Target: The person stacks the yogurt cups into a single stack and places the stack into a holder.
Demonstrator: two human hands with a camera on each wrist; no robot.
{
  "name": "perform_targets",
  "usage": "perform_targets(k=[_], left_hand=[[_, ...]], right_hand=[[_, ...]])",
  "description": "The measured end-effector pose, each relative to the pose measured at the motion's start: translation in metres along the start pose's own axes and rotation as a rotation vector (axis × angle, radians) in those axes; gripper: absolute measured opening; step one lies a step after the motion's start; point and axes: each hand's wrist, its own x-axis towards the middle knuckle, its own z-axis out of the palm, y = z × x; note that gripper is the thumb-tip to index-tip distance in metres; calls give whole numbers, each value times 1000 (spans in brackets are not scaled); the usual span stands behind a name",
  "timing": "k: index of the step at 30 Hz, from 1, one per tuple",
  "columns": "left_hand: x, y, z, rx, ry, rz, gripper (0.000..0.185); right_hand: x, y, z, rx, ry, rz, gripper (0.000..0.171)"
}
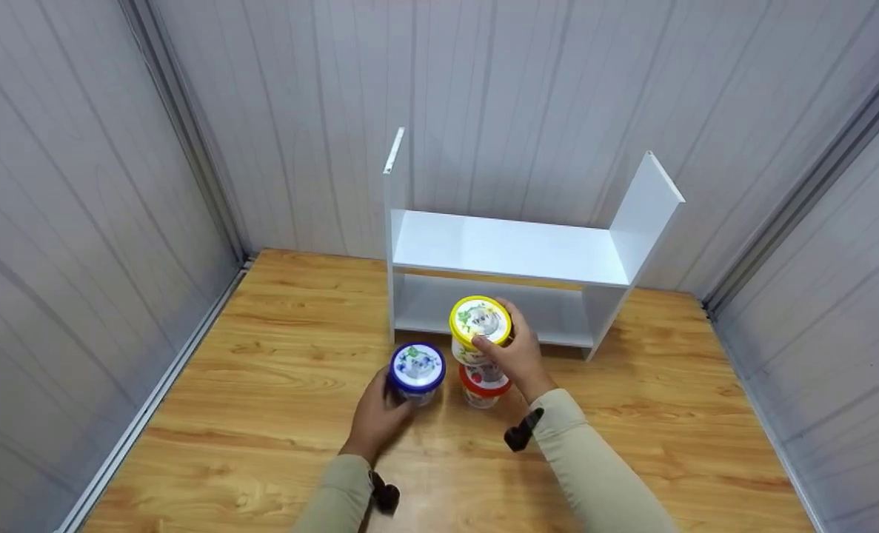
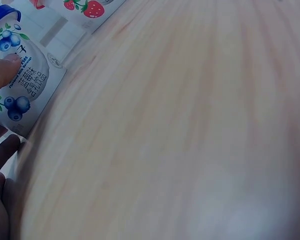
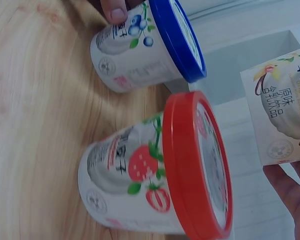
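Wood-grained surface (image 1: 283, 318) below round yellow-lidded tub (image 1: 475, 320) in right grip (image 1: 520, 355)

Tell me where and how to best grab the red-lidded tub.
Probably round the white wall of the red-lidded tub, just under its lid, from the near side. It stands upright and widens upward, so the rim should help stop slipping. That approach looks free; the blue-lidded tub is left of it, the yellow-lidded tub in the right hand above its far edge.
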Motion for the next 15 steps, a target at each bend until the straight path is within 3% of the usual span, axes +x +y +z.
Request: perform_targets(k=[15], left_hand=[[0,0,2,-25,9,-16,84]], right_hand=[[0,0,18,13,-23,39,97]])
